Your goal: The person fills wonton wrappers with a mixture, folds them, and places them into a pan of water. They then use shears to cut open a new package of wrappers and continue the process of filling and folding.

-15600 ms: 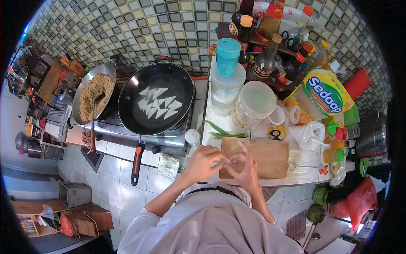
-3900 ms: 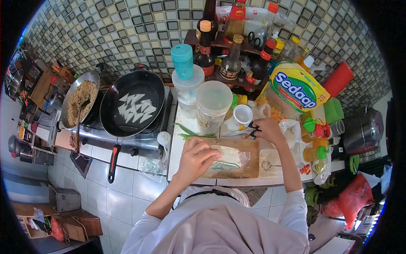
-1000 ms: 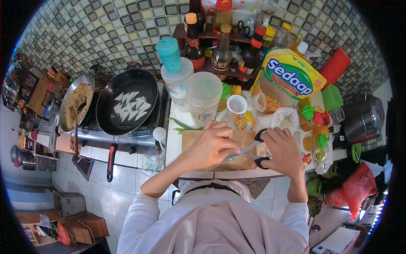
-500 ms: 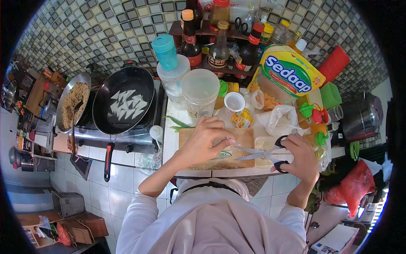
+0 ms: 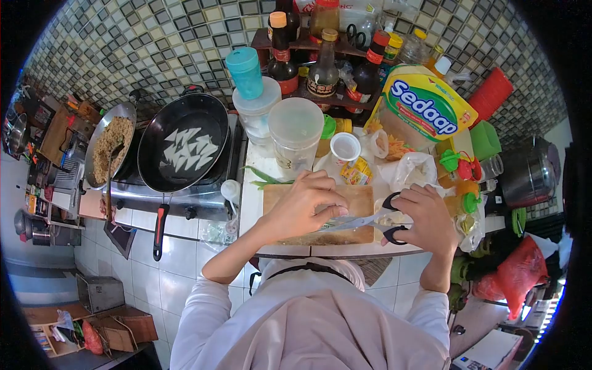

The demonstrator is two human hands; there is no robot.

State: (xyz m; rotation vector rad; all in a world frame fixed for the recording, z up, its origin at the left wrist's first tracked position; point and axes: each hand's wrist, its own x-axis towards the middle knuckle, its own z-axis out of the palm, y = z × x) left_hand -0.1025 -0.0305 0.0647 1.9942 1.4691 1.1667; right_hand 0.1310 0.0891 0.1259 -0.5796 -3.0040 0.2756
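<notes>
Head view: the left hand (image 5: 309, 208) has its thumb and fingertips close together, but whether they pinch something, I cannot tell. The right hand (image 5: 424, 221) grips the handles of the scissors (image 5: 369, 220), whose 2 blades are above the cutting board (image 5: 356, 198), toward the left fingertips. A hurried closing could cut these; a backward swing could catch the plastic bag (image 5: 414, 171).
</notes>
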